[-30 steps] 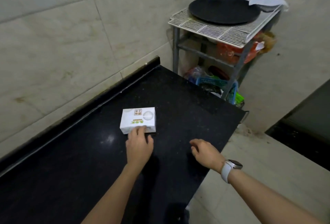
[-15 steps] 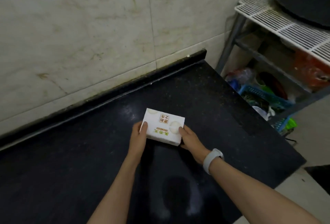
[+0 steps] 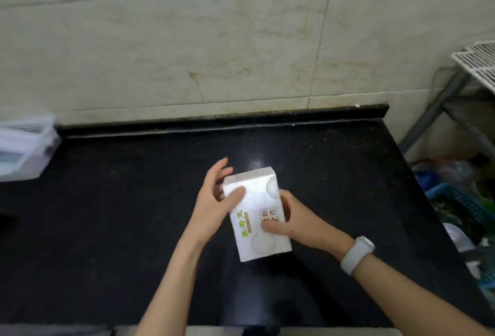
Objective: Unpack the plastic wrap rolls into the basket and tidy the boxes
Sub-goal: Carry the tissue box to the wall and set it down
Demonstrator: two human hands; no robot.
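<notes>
A white plastic wrap box (image 3: 254, 201) with green print is held above the black countertop (image 3: 120, 215), its long side pointing away from me. My right hand (image 3: 297, 221) grips its right side, thumb on the top face. My left hand (image 3: 214, 201) is at the box's far left corner, thumb lying on the top face, the other fingers spread loosely behind that corner. A blurred clear plastic basket (image 3: 24, 148) stands at the counter's far left, against the wall.
The tiled wall (image 3: 214, 54) runs behind the counter. To the right stands a metal rack (image 3: 476, 67) with a white grid shelf, and below it a blue crate (image 3: 455, 201) with bags and clutter. The counter's right edge drops off beside the rack.
Both hands lifted the box off the counter and turned it lengthwise. My view swung left, bringing the clear basket into sight and pushing the rack to the right edge.
</notes>
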